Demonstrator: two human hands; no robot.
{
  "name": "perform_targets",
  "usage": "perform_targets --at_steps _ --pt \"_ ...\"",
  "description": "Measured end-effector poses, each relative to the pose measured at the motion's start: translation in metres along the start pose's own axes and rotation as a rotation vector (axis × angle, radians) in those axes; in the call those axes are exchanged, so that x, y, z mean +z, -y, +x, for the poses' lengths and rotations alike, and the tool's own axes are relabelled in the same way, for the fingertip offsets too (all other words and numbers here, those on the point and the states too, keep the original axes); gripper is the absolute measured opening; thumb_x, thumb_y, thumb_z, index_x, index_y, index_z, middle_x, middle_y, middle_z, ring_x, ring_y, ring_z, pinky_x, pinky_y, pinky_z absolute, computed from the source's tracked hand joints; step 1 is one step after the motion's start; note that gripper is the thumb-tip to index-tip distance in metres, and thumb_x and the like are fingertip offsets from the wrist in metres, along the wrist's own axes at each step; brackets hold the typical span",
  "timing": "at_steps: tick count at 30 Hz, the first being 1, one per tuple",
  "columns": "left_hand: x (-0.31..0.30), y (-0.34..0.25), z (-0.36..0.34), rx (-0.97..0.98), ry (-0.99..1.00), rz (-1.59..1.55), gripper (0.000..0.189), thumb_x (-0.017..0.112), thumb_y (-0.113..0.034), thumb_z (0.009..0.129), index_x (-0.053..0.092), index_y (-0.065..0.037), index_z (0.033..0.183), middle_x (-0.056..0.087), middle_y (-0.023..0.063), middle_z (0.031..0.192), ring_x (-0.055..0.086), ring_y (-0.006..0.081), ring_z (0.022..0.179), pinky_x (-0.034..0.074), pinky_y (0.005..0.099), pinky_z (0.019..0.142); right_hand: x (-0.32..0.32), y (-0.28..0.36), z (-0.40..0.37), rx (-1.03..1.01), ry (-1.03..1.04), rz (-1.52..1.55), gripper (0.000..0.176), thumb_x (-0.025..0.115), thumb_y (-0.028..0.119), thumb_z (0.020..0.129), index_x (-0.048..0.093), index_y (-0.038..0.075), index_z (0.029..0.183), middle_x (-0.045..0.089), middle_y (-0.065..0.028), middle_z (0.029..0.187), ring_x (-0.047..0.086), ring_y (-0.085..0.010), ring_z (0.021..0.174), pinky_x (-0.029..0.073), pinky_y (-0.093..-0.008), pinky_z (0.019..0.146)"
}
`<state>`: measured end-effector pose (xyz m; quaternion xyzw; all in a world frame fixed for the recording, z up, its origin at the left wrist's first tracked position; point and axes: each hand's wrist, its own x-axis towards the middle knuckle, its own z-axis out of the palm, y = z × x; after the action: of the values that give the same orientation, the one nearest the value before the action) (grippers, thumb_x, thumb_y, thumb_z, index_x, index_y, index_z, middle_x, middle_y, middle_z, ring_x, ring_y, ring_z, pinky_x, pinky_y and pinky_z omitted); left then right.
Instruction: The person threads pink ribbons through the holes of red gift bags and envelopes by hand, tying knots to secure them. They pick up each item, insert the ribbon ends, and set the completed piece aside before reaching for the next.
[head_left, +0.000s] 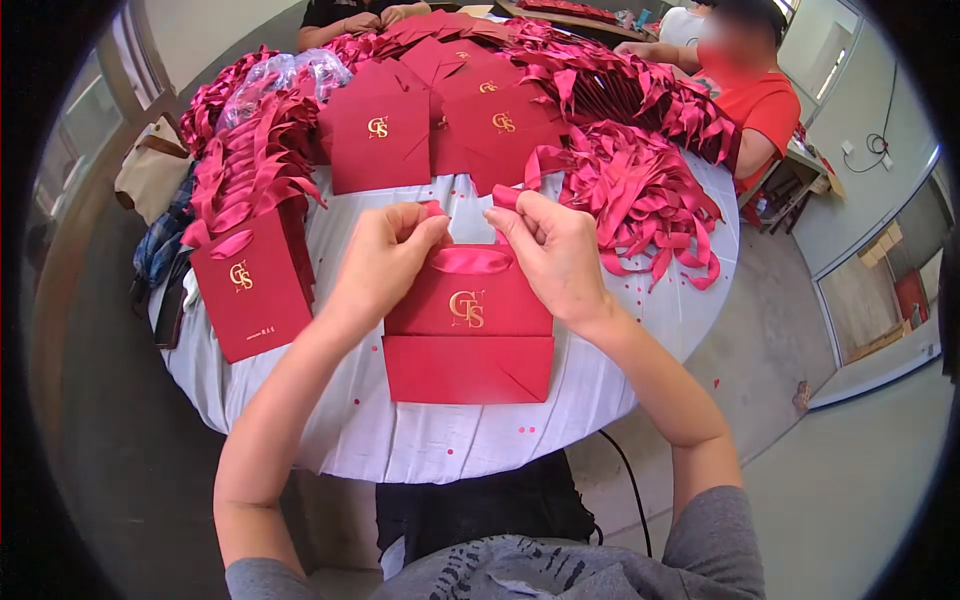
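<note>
Looks like the ribbon-handle step on the red bag (470, 345); both hands pinching.
Bag lies flat on the counter (405, 435), bottom panel folded over; ribbon (470, 261) crosses its front above the gold logo. Left hand (385, 255) and right hand (555, 250) each pinch ribbon at thumb and fingertips, by the bag's top corners; can't tell if it's one piece. Next move probably calls for even tension, no creasing. Around the bag: ribbon heap (645, 205) beyond-right, near right hand, possible snag; flat bags (380, 140) just beyond, limiting forward reach; standing bags (250, 290) left; co-worker in red top (765, 105) far beyond-right.
</note>
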<state>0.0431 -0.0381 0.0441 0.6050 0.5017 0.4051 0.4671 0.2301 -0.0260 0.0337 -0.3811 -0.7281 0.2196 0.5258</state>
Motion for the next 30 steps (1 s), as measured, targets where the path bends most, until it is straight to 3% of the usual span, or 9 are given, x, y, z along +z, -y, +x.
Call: perform_targets --at_steps 2,5,9,14,15,19,23,26,30 --pt "0.011 0.003 -0.002 0.227 -0.249 0.204 0.026 0.058 -0.017 0.09 0.062 0.006 0.078 0.061 0.0053 0.064 0.052 0.0054 0.061 0.042 0.0256 0.056 0.0 -0.005 0.001 -0.037 -0.062 -0.093 0.017 0.064 0.009 0.084 0.058 -0.004 0.075 0.047 -0.0155 0.053 0.041 -0.0153 0.042 0.034 -0.0331 0.043" --pt "0.017 0.003 -0.004 0.243 -0.3 0.245 0.026 0.058 -0.016 0.09 0.06 0.007 0.079 0.057 0.0055 0.062 0.049 0.0048 0.06 0.041 0.0257 0.056 -0.001 -0.006 0.0 -0.005 -0.074 -0.141 0.027 0.064 0.009 0.087 0.05 -0.003 0.066 0.035 0.0016 0.049 0.03 -0.0032 0.049 0.027 -0.0265 0.043" --pt "0.017 0.004 -0.002 0.22 -0.278 0.157 0.027 0.058 -0.017 0.09 0.061 0.006 0.077 0.056 0.0014 0.063 0.048 0.0041 0.062 0.04 0.0231 0.058 -0.007 -0.012 0.006 0.139 0.0 -0.129 0.027 0.06 0.016 0.091 0.057 -0.002 0.07 0.046 0.0004 0.054 0.039 -0.0034 0.053 0.034 -0.0242 0.048" --pt "0.004 0.0 0.011 0.085 -0.231 -0.437 0.021 0.059 -0.019 0.091 0.065 0.0 0.083 0.063 0.0006 0.077 0.055 0.0047 0.07 0.044 0.0213 0.064 -0.025 -0.016 0.023 0.625 0.196 0.998 0.054 0.035 0.049 0.098 0.061 0.001 0.103 0.065 -0.0043 0.092 0.061 -0.0118 0.077 0.047 -0.0239 0.072" --pt "0.002 0.002 0.016 0.072 -0.238 -0.607 0.019 0.058 -0.02 0.092 0.065 -0.002 0.087 0.065 0.0013 0.08 0.057 0.0056 0.071 0.046 0.0223 0.065 -0.027 -0.016 0.023 0.621 0.264 0.982 0.064 0.033 0.057 0.095 0.054 0.002 0.119 0.063 -0.0064 0.107 0.06 -0.0132 0.096 0.046 -0.0285 0.084" --pt "0.001 0.01 0.029 0.169 -0.389 -0.747 0.018 0.059 -0.022 0.092 0.064 -0.005 0.09 0.065 -0.0007 0.085 0.058 0.0065 0.076 0.047 0.0218 0.07 -0.038 -0.006 0.019 0.512 0.393 1.226 0.073 0.028 0.061 0.094 0.046 0.0 0.131 0.057 -0.01 0.123 0.055 -0.0181 0.111 0.043 -0.0311 0.094" --pt "0.003 0.015 0.031 0.215 -0.417 -0.746 0.019 0.059 -0.024 0.092 0.064 -0.006 0.089 0.064 -0.0013 0.085 0.058 0.0061 0.078 0.046 0.0212 0.073 -0.045 -0.006 0.015 0.371 0.5 1.305 0.063 0.037 0.05 0.097 0.043 -0.002 0.133 0.055 -0.0118 0.125 0.054 -0.0195 0.112 0.043 -0.0325 0.095" --pt "-0.003 0.006 0.025 0.244 -0.371 -0.762 0.021 0.06 -0.027 0.092 0.064 -0.006 0.09 0.064 -0.0011 0.085 0.058 0.0065 0.079 0.046 0.023 0.076 -0.051 -0.005 0.015 0.413 0.492 0.975 0.046 0.053 0.018 0.092 0.043 -0.004 0.131 0.056 -0.0112 0.122 0.056 -0.0177 0.11 0.044 -0.0322 0.094" --pt "-0.008 -0.01 0.012 0.147 -0.222 -0.658 0.021 0.067 -0.022 0.086 0.064 -0.004 0.097 0.065 0.0008 0.09 0.06 0.0083 0.084 0.046 0.0248 0.08 -0.056 -0.001 0.016 0.448 0.49 1.028 0.044 0.054 0.018 0.092 0.045 -0.004 0.129 0.058 -0.0107 0.119 0.057 -0.0171 0.107 0.045 -0.0315 0.092"
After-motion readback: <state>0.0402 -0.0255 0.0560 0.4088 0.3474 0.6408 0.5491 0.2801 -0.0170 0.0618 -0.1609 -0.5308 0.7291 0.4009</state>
